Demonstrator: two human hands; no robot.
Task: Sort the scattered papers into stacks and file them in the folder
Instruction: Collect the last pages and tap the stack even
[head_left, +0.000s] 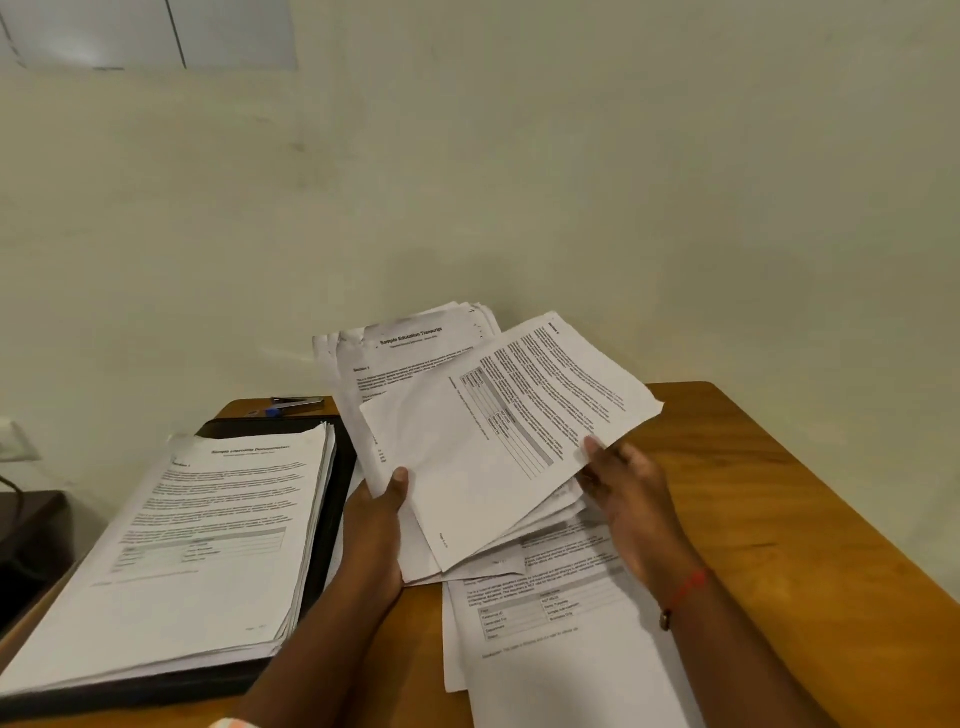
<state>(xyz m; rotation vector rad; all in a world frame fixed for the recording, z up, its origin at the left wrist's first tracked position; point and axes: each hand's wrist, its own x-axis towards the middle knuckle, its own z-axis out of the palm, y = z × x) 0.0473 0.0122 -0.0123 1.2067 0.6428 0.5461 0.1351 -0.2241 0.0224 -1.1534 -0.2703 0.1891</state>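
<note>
- Here, nearest the viewer, printed loose sheets (561, 649) lie flat on the wooden bench (779, 493) at the right. Their far edge is tucked beneath the raised papers.
- At the near left, a thick sorted stack (197, 545) rests squarely on the black folder (130, 691). The folder lies flat on the bench, its dark border showing along the near and right sides of the stack.
- Between the folder and the loose sheets, the left hand (382, 519) grips the lower left edge of a held sheaf (395, 395), thumb on top. Its fingers are hidden beneath the paper.
- The right hand (628, 499) pinches the right corner of the top sheet (493, 452), thumb on the printed face. A red thread bracelet (685, 592) circles that wrist.
- The top sheet sits skewed across the sheaf and carries text and a grey table. The rearmost visible page is headed "Sample Education Transcript".
- The sheaf is fanned and tilted up off the bench, above its middle.
- At the far left corner of the bench, just behind the folder, lie a stapler (296, 401) and a small blue item (271, 413).
- A plain pale wall (519, 182) stands directly behind the bench.
</note>
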